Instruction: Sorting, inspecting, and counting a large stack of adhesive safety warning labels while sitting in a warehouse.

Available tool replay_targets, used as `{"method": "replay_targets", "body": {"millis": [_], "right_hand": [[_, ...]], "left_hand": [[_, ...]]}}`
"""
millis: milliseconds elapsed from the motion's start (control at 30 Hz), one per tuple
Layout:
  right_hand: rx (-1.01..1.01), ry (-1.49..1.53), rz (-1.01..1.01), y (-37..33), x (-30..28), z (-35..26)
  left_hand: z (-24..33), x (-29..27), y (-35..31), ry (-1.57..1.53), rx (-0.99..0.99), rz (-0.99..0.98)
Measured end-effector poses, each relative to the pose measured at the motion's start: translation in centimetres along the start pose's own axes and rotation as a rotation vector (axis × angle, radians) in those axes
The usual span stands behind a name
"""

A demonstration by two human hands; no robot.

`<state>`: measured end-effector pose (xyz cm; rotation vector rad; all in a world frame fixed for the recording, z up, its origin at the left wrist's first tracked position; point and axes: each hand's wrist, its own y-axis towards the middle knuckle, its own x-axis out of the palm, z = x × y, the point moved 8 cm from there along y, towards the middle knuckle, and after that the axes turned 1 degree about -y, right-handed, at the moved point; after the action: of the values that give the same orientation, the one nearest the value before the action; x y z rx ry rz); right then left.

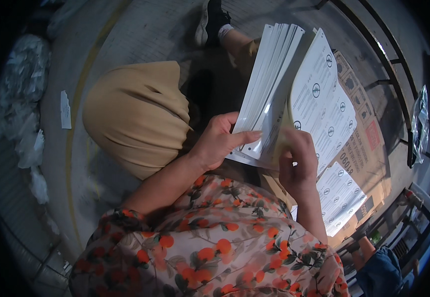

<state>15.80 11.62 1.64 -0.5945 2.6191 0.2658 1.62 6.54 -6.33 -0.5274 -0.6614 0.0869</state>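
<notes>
My left hand (214,141) grips the lower left edge of a thick stack of white sheets (269,74), thumb on top and fingers underneath. The stack is fanned into several layers. To its right, sheets printed with round black symbols (319,99) stand bent upward, their left edge curling. My right hand (299,161) is at the lower end of that curl, thumb and fingers closed in a pinch. Motion blurs the fingertips, so what lies between them is unclear. One more printed sheet (338,198) rests on a cardboard box (373,163) by my right forearm.
Tan cloth covers my bent knee (135,114) at left. A person's shoe (211,24) shows at the far side. A dark metal frame (398,74) curves along the right. Clear plastic wrapping (24,89) lies far left, near a paper slip (65,110) on the floor.
</notes>
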Motion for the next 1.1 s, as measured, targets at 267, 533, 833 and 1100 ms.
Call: {"method": "replay_targets", "body": {"millis": [267,533,833,1100], "right_hand": [[-0.054,-0.223,-0.160,-0.3,2.0,-0.7],[-0.038,-0.138,-0.245,0.1,1.7,0.0],[0.191,0.216,-0.175,-1.0,1.0,2.8],[0.438,0.552,-0.054,-1.9,0.9,5.2]], "left_hand": [[-0.4,-0.1,0.1,-0.100,-0.055,0.069],[-0.1,0.0,-0.1,-0.078,-0.034,0.060],[-0.2,0.0,0.0,-0.081,-0.057,0.063],[0.3,0.2,-0.1,0.034,-0.031,0.018]]}}
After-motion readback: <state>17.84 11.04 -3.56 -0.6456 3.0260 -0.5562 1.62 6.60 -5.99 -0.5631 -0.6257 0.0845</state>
